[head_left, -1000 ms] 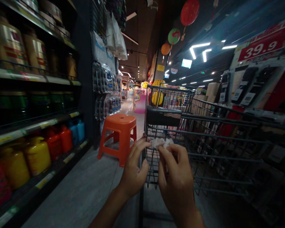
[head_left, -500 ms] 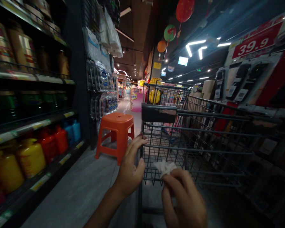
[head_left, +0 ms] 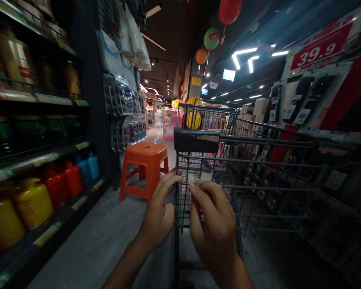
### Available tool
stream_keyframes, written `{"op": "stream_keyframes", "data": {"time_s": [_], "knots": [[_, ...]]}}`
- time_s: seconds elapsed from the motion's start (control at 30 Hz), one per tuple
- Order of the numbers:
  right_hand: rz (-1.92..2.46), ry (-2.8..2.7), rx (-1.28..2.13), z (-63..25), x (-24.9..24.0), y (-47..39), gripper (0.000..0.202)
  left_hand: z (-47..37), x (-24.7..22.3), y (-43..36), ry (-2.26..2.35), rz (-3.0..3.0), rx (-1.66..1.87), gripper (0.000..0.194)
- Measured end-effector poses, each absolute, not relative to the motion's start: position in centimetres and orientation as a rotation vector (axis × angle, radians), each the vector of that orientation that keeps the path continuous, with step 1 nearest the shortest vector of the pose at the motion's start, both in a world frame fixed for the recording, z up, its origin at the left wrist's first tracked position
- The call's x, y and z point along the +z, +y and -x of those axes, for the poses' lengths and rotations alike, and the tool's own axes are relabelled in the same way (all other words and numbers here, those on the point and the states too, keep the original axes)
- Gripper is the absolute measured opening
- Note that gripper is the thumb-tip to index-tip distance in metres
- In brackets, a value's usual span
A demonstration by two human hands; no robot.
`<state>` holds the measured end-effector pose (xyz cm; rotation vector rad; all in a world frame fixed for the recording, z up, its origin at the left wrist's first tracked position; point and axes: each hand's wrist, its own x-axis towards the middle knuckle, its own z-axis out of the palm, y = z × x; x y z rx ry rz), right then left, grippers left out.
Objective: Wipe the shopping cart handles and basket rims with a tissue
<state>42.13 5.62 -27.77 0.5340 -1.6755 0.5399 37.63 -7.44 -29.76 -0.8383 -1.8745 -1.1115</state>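
Note:
A crumpled white tissue (head_left: 193,179) is pinched between the thumb and fingers of my right hand (head_left: 213,214), in front of the cart's wire side. My left hand (head_left: 158,212) is at the left corner of the dark metal shopping cart (head_left: 198,142). Its fingers stretch forward, with the fingertips at the cart's edge; I cannot tell if they touch the wire. The left thumb is held apart from the fingers. Part of the tissue is hidden by my right fingers.
An orange plastic stool (head_left: 146,160) stands on the floor left of the cart. Shelves (head_left: 48,160) with bottles and jugs line the left. Packaged goods (head_left: 301,96) hang on the right under a red price sign (head_left: 321,47). A pink display (head_left: 172,124) stands ahead.
My right hand has moved up and left with the tissue, closer to my left hand. My left hand stays near the cart's corner. The view has shifted slightly.

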Motion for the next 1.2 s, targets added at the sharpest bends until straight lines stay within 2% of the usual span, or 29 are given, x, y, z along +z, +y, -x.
{"op": "stream_keyframes", "data": {"time_s": [0.4, 0.53, 0.63, 0.77, 0.97, 1.2], "knots": [[-0.605, -1.789, 0.513, -43.8, -34.0, 6.4, 0.028, -37.7, -30.1, -7.9, -1.890, 0.818, -1.219, 0.066], [-0.522, -1.740, 0.511, -45.7, -31.6, 8.8, 0.021, -38.2, -29.8, -7.4, -1.892, 0.774, -1.135, 0.059], [-0.318, -1.594, 0.510, -45.8, -28.1, 9.6, 0.027, -38.7, -29.6, -6.9, -1.875, 0.736, -1.009, 0.049], [-0.378, -1.534, 0.591, -43.8, -25.9, 8.9, 0.028, -39.2, -29.5, -6.1, -1.886, 0.679, -0.785, 0.049], [-0.445, -1.704, 0.595, -42.9, -29.7, 7.5, 0.024, -39.6, -29.5, -5.8, -1.920, 0.596, -0.557, 0.046], [-0.407, -1.796, 0.602, -44.1, -33.3, 8.1, 0.026, -39.9, -29.1, -5.7, -1.937, 0.566, -0.525, 0.042]]}}
